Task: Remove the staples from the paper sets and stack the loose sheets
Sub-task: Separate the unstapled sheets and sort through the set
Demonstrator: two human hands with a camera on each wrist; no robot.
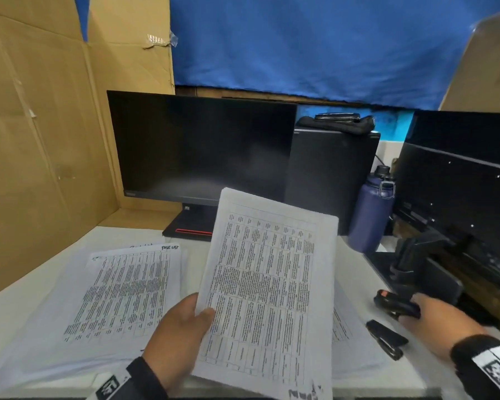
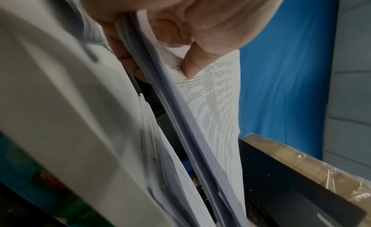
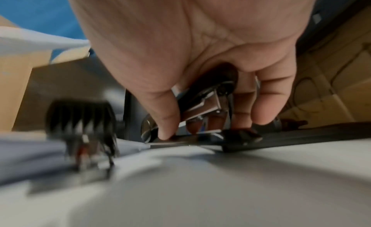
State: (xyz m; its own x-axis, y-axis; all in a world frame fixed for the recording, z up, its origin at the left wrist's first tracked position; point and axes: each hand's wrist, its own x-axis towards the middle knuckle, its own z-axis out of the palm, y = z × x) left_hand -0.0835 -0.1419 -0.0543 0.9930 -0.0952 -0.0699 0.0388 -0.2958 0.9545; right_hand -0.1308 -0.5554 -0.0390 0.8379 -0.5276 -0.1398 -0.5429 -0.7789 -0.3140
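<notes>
The paper set (image 1: 267, 287) stands tilted at the frame's centre, pinched at its lower left edge by the left hand (image 1: 179, 333), thumb on top. At lower right, the right hand (image 1: 436, 324) curls round a black tool (image 1: 396, 306), apparently a staple remover. Another tool (image 1: 386, 339) lies beside it. Loose sheets (image 1: 122, 287) lie lower left. Best to locate the stapled corner, hold it flat near the staple, then lever gently to avoid tearing.

1. Blue cloth backdrop (image 1: 315, 47) hung across the rear.
2. Cardboard panels (image 1: 35, 125) wall off the left side and far right corner.
3. White desk (image 1: 9, 313) carries a dark monitor (image 1: 199, 145), black PC tower (image 1: 329, 180), navy water bottle (image 1: 371, 215).
4. Second dark screen (image 1: 459, 174) at right.
</notes>
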